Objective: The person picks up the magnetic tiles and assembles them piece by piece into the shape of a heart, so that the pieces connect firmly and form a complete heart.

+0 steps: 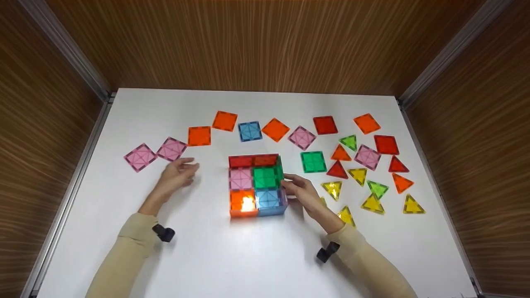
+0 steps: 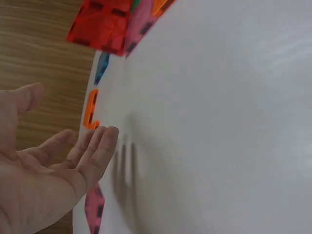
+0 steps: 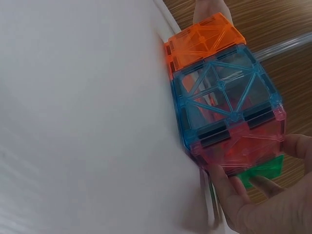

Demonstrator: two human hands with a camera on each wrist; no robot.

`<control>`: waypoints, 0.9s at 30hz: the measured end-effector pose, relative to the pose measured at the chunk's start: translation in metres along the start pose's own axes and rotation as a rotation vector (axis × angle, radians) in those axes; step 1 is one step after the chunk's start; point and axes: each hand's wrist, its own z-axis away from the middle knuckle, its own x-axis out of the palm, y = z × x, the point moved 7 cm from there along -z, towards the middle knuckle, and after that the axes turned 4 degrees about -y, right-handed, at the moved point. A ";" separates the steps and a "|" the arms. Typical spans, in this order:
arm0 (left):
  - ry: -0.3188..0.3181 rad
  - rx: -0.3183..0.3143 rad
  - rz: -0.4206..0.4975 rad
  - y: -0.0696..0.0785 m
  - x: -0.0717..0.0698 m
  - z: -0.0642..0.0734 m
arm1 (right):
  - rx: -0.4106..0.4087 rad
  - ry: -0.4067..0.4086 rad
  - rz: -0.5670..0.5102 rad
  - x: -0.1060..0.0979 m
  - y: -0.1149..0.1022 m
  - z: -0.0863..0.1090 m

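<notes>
A box of translucent magnetic tiles (image 1: 241, 179) sits at mid-table, with walls round pink, green, orange and blue squares. In the right wrist view its blue front tile (image 3: 222, 87) and pink side tile (image 3: 243, 144) face me. My right hand (image 1: 305, 194) grips the box's right side, thumb and fingers about the pink tile. My left hand (image 1: 176, 178) hovers left of the box, holding nothing, its fingers loosely extended in the left wrist view. Just beyond it lies a pink square tile (image 1: 172, 149).
Loose square tiles, such as an orange one (image 1: 199, 136) and a blue one (image 1: 250, 131), form a row behind the box. Several triangular tiles, including a red one (image 1: 337, 170) and a yellow one (image 1: 413, 204), lie to the right. Wood-grain panels (image 1: 256, 45) surround the white table.
</notes>
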 end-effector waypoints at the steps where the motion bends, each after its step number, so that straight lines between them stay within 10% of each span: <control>1: 0.016 0.015 -0.013 0.000 -0.010 0.003 | -0.001 -0.003 0.001 0.000 0.000 0.000; 15: 0.270 0.110 -0.208 -0.019 -0.126 0.006 | 0.016 0.000 -0.012 -0.001 0.001 -0.002; 27: 0.375 0.014 -0.286 -0.041 -0.162 -0.006 | 0.013 -0.003 -0.017 -0.001 0.002 -0.002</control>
